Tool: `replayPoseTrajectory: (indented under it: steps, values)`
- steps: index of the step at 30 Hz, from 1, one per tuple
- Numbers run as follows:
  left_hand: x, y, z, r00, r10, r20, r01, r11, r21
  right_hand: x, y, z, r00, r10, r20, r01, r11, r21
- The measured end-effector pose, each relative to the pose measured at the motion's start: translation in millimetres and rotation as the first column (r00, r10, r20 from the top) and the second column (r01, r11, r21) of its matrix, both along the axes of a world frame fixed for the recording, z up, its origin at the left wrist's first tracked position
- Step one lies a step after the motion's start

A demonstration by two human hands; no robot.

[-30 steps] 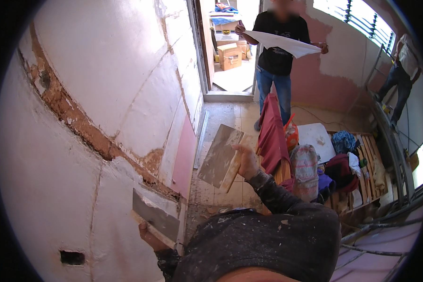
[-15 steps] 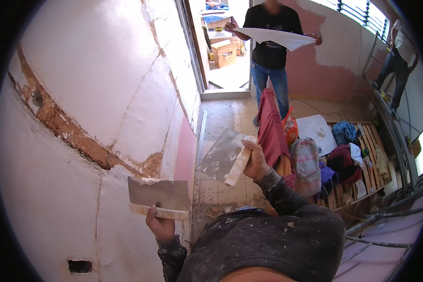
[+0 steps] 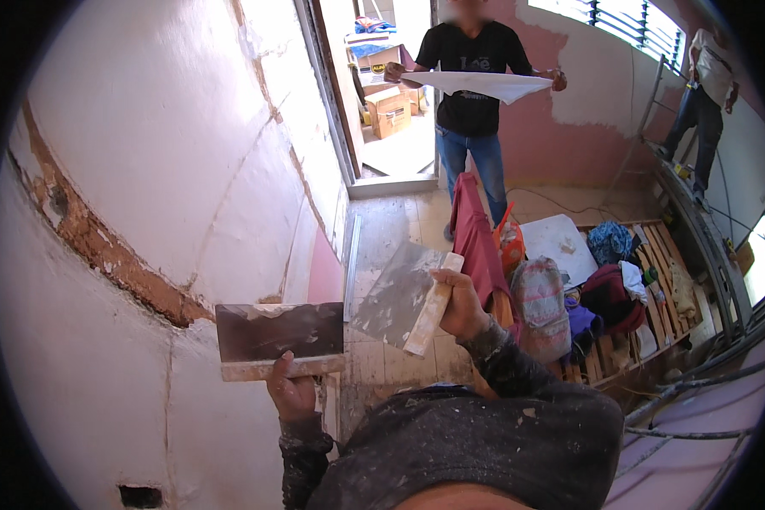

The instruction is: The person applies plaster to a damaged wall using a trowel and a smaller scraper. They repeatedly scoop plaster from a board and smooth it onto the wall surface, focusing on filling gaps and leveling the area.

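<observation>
Patched white wall [image 3: 119, 187], crossed by a long strip of bare brown masonry [image 3: 102, 251], fills the left side of the room I watch from afar. Before it, the left hand [image 3: 291, 393] grips the pale handle of the first scraper [image 3: 280, 333], thumb over the near face, the dark blade's long edge held level; whether it touches the wall, I cannot tell. The right hand [image 3: 465, 308] has its fingers wrapped around the handle of the second scraper [image 3: 395, 297], whose smeared blade tilts above the tiled floor [image 3: 382, 361]. Just to the right of that I see a maroon cloth [image 3: 478, 242], then a stuffed sack [image 3: 542, 310] and wooden slats [image 3: 652, 255]. Farther back, a person in a black shirt [image 3: 476, 55] holds a white sheet [image 3: 484, 84] stretched between both hands near cardboard boxes [image 3: 388, 113] beyond a doorway, and another person [image 3: 701, 106] stands on raised metalwork [image 3: 710, 234].
</observation>
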State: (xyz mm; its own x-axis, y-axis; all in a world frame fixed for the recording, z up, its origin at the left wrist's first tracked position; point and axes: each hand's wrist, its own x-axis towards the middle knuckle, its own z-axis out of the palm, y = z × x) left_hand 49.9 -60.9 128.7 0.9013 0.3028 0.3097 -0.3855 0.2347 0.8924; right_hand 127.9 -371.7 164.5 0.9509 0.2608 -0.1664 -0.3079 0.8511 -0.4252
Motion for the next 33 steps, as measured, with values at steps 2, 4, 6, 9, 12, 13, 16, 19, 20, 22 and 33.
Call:
replayPoseTrajectory:
  steps: [2,4,6,9,12,13,16,19,20,22,33]
  values:
    - [3,-6,2,0.998,-0.026,-0.063,0.014,0.983,-0.182,2,-1,-12,1.000,-0.019,-0.010,0.019,1.000,-0.006]
    - [3,-13,12,0.974,-0.172,-0.145,0.049,0.790,-0.611,5,-1,-30,0.998,-0.051,-0.042,0.050,0.999,-0.018]
    - [4,-14,4,0.978,-0.154,-0.140,0.044,0.809,-0.586,3,1,-38,0.998,-0.039,-0.047,0.038,0.999,-0.039]
    - [3,-19,1,0.987,-0.102,-0.125,0.017,0.837,-0.547,-10,10,-10,1.000,0.025,-0.012,-0.026,1.000,-0.009]
    - [2,-21,1,0.989,-0.105,-0.101,0.038,0.854,-0.518,-11,13,-11,0.997,0.070,-0.045,-0.069,0.997,0.024]
    - [1,-21,2,0.989,-0.117,-0.095,0.053,0.859,-0.510,-11,13,-16,0.994,0.079,-0.073,-0.077,0.997,0.032]
    - [2,-22,5,0.995,-0.077,-0.064,0.041,0.898,-0.439,-17,18,-10,0.995,0.068,-0.066,-0.067,0.997,0.025]
    - [6,-27,14,0.997,-0.062,-0.054,0.031,0.891,-0.452,-11,15,-28,0.992,0.048,-0.118,-0.043,0.998,0.048]
    - [6,-27,14,0.997,-0.058,-0.047,0.031,0.891,-0.453,-11,15,-32,0.993,0.048,-0.112,-0.044,0.998,0.040]
    - [8,-25,14,0.998,-0.052,-0.034,0.031,0.891,-0.454,-10,15,-37,0.994,0.045,-0.100,-0.043,0.999,0.023]
    - [10,-14,0,0.989,0.145,-0.032,-0.142,0.988,0.067,-10,19,-19,0.994,0.107,-0.034,-0.105,0.992,0.063]
